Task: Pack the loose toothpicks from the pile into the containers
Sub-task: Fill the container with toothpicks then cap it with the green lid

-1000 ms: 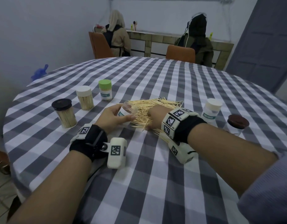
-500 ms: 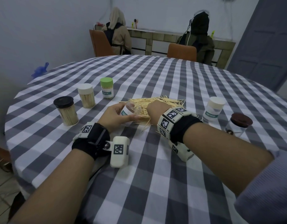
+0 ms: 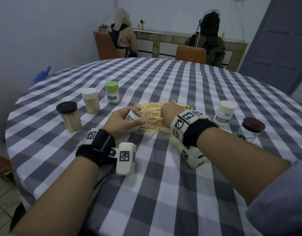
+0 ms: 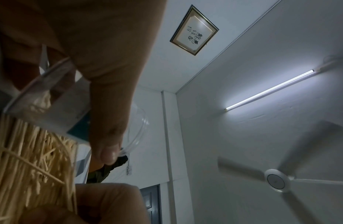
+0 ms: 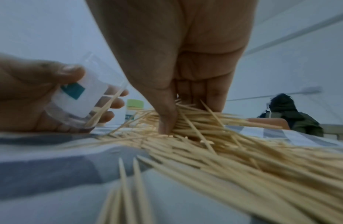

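Overhead, the loose heap of thin, pale wooden toothpicks (image 3: 163, 116) is seen mid-table on the grey-and-white checked cloth (image 3: 155, 193), the left hand (image 3: 124, 120) wrapped round an uncapped clear plastic container (image 3: 137, 114) tilted at the heap's edge. At the left wrist, smooth, probably slippery container walls (image 4: 57, 103) are noted. At the right wrist, the right hand (image 5: 178, 60) is pinching a bundle of these light, stiff, pointed sticks (image 5: 214, 136), judged best gathered parallel, mid-length.

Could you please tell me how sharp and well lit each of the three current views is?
Head view: dim, even room light, sharp on the toothpick pile, with wide-angle bending at the table edge. Left wrist view: glare from the ceiling tube light, fan blades motion-blurred, the container soft. Right wrist view: nearest toothpicks out of focus; right hand shadowed.
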